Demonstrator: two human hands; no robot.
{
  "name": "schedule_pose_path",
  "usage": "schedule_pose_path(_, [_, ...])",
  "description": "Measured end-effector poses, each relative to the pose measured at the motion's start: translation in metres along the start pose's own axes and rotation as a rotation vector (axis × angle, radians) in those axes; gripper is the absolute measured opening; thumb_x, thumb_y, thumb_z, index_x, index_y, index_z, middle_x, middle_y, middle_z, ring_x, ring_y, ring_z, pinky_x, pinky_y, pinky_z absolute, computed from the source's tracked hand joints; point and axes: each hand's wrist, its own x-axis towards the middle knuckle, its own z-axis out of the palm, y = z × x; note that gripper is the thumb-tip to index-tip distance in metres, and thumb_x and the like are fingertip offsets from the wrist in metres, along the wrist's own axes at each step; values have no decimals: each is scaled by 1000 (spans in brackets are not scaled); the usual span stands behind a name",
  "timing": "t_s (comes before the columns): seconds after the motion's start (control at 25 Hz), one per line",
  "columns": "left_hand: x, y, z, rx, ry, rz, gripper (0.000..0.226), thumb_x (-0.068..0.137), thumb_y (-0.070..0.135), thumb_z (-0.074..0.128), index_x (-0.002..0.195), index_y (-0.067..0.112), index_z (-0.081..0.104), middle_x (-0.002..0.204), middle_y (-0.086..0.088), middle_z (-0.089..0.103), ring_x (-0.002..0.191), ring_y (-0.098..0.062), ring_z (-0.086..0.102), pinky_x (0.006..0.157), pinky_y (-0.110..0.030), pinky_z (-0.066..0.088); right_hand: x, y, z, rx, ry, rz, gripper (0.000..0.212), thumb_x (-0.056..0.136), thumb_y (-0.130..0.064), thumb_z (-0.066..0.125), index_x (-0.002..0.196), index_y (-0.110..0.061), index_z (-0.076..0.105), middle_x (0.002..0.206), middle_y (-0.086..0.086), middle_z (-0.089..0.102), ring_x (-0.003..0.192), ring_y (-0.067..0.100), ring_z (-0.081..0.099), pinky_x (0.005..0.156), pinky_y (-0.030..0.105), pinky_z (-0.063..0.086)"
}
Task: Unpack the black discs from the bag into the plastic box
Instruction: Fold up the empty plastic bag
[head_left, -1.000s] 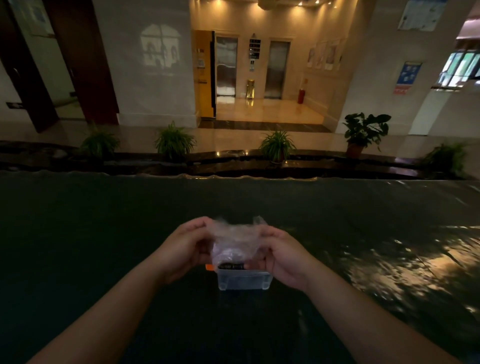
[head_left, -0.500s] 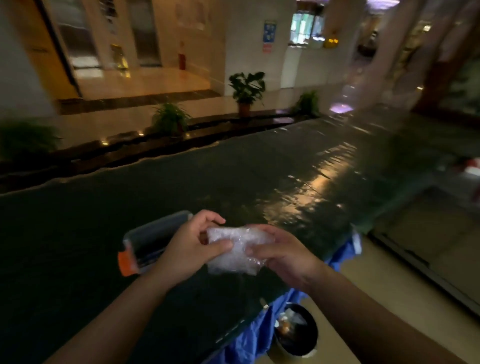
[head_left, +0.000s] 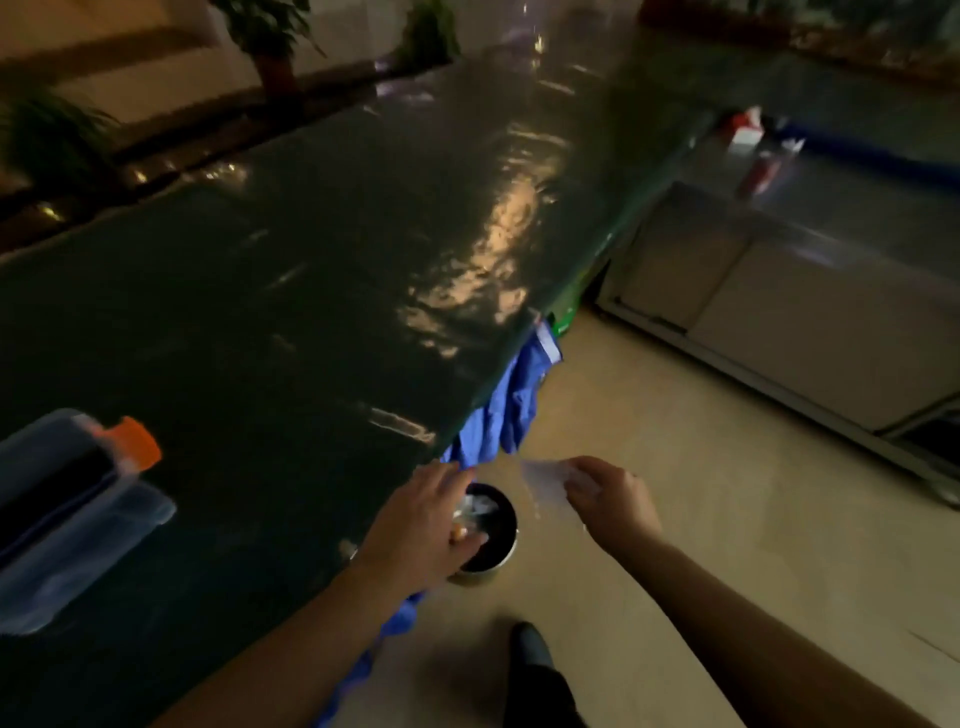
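We see the right hand (head_left: 613, 499) pinching the clear plastic bag (head_left: 543, 486) between thumb and fingers, holding it in the air just beside and above a small round bin (head_left: 498, 540) that stands on the pale floor (head_left: 675, 519). The bag looks flat and see-through, and we cannot tell whether anything is inside it. The left hand (head_left: 423, 525) hangs over the near rim of the bin with its fingers loosely spread and nothing in its grasp. The bin holds some crumpled wrapping. Far to the left, well apart from both hands, the plastic box (head_left: 57, 499) lies on the dark green table (head_left: 311, 260), its lid off to one side and an orange clip (head_left: 136, 441) on its end. Dark discs (head_left: 49, 480) fill a row inside it. A blue cloth (head_left: 511, 410) hangs from the table edge.
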Motion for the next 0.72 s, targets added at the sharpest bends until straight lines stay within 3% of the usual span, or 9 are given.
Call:
schedule_pose_path(0.08, [27, 5, 39, -43, -57, -60, 73, 80, 36, 81, 142, 11, 52, 139, -13, 57, 129, -32, 52, 106, -43, 42, 27, 33, 7, -58, -14, -96, 31, 80, 4, 75, 107, -11, 80, 99, 12, 81, 88, 21, 64, 69, 11, 43])
schedule_pose_path(0.16, [47, 4, 75, -86, -101, -165, 72, 80, 35, 81, 142, 13, 52, 138, -11, 58, 127, -32, 53, 104, -44, 44, 54, 59, 24, -96, -109, -118, 34, 82, 5, 72, 114, -8, 78, 109, 15, 78, 97, 31, 68, 81, 32, 50])
schedule_pose_path(0.32, [68, -19, 153, -128, -159, -354, 71, 84, 41, 79, 144, 14, 51, 138, -11, 59, 126, -30, 55, 102, -42, 46, 111, 122, 83, -166, -283, -159, 33, 90, 1, 65, 121, -5, 74, 116, 23, 74, 105, 45, 66, 85, 50, 55])
schedule_pose_path(0.52, [61, -68, 254, -180, -209, -547, 74, 87, 54, 70, 150, 27, 42, 148, 0, 52, 135, -19, 47, 105, -32, 40, 163, 214, 206, -403, -522, -214, 44, 102, -20, 54, 146, -20, 55, 142, 12, 60, 129, 35, 53, 96, 49, 53])
schedule_pose_path(0.72, [59, -114, 320, -202, -206, -638, 70, 86, 51, 69, 148, 29, 44, 145, 4, 55, 131, -13, 50, 101, -23, 35, 193, 283, 332, -655, -685, -247, 43, 106, -20, 44, 148, -9, 45, 149, 18, 48, 141, 37, 42, 96, 49, 54])
